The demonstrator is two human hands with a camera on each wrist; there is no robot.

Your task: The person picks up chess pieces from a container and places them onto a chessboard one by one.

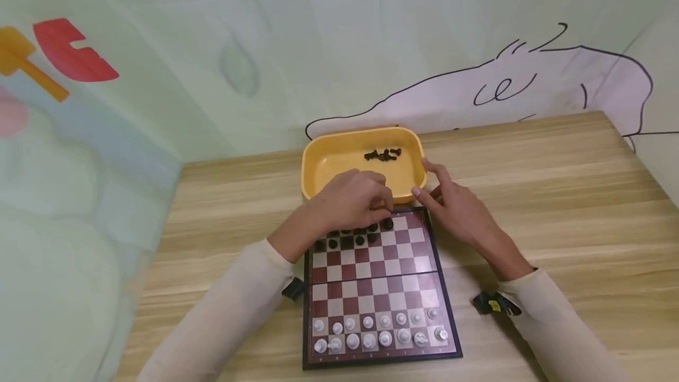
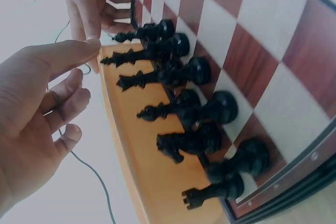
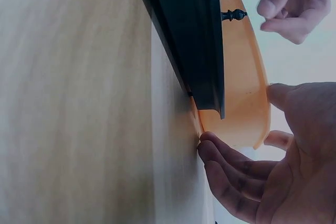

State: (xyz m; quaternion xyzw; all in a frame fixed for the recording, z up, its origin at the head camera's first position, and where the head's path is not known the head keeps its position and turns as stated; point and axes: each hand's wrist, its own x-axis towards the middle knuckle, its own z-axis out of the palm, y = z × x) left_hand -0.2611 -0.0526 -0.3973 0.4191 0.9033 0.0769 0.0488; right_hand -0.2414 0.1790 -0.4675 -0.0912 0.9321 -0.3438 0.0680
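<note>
My left hand (image 1: 354, 199) is over the far edge of the chessboard (image 1: 339, 290), thumb and index finger close together beside a black bishop (image 2: 126, 36), with no piece showing between them. In the left wrist view its other fingers are loosely bent. Black pieces stand along that edge, including a rook (image 2: 212, 193), a knight (image 2: 186, 142) and several pawns. My right hand (image 1: 460, 208) holds the right end of the yellow tray (image 1: 419, 149), thumb at the rim and fingers around the outer side. Several black chess pieces (image 1: 383, 155) lie inside the tray.
White chess pieces (image 1: 385, 338) fill two rows at the board's near end. The board lies on a wooden table (image 1: 557, 193) with the tray just beyond it. A drawn-on backdrop (image 1: 345, 46) rises behind the table.
</note>
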